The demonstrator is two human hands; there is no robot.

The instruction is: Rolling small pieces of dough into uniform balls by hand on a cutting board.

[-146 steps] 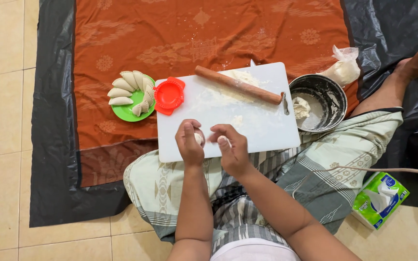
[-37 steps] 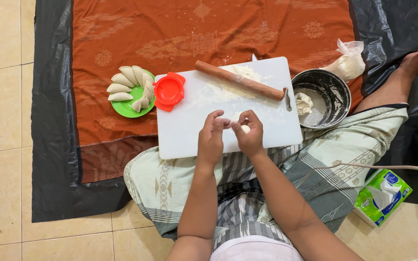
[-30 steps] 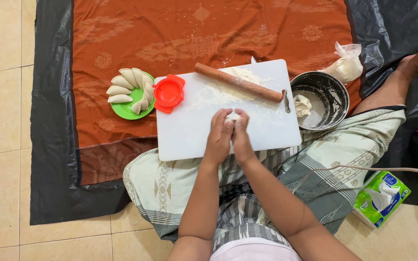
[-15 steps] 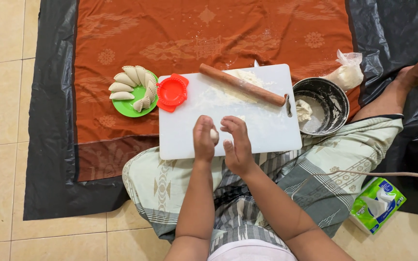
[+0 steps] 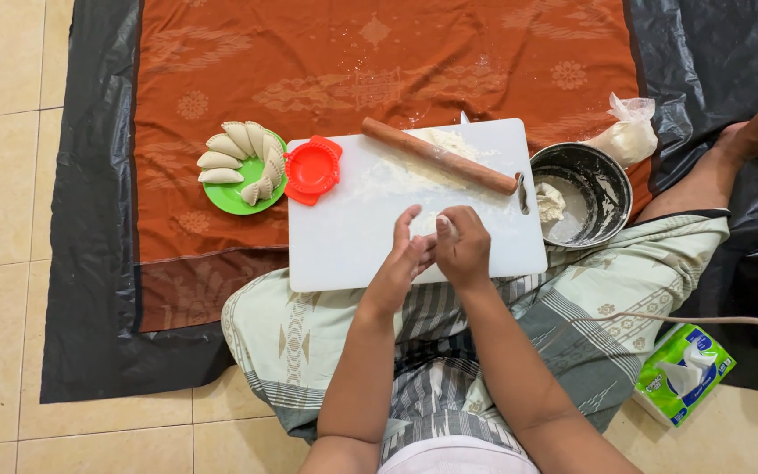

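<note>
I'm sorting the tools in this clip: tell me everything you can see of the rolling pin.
The rolling pin is a plain brown cylinder, seemingly wood, with no separate handles. It lies flat and slantwise across the far part of the white cutting board, on a floury patch, its right end near the board's handle slot. No hand touches it.

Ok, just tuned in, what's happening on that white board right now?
A person sitting on the floor presses a small piece of pale dough between the left hand and right hand, over the near edge of the white plastic cutting board. A wooden rolling pin lies across the floured far side. A red dumpling press sits beside a green plate of folded dumplings. A metal bowl holds more dough.
</note>
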